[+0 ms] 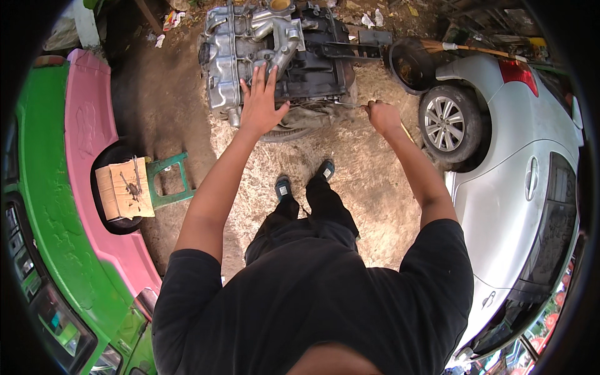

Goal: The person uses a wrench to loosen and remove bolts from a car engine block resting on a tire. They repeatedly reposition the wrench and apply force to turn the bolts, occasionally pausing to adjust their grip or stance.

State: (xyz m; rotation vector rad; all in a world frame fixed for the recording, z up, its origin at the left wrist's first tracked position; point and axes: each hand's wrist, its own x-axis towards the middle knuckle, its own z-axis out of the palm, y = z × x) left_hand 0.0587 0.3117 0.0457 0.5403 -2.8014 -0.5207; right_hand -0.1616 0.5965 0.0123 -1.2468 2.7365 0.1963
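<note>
A large engine block (222,69) of silvery and dark metal sits in front of me at the top of the view. My left hand (259,106) rests on its near side, fingers spread over the silver casting (284,47). To the right, my right hand (382,116) is closed around the end of a thin metal wrench (347,104). The wrench's far end reaches the engine's lower near edge, where the exact contact is too small to make out. Beneath the engine, part of a worn tyre (284,135) shows.
At left, a green and pink vehicle (87,137) stands near a green plastic stool (172,199) and cardboard (112,194) holding small tools. A silver car (500,162) is close on the right. Beyond its wheel (445,122) are a black tub (400,62) and a broom (469,48).
</note>
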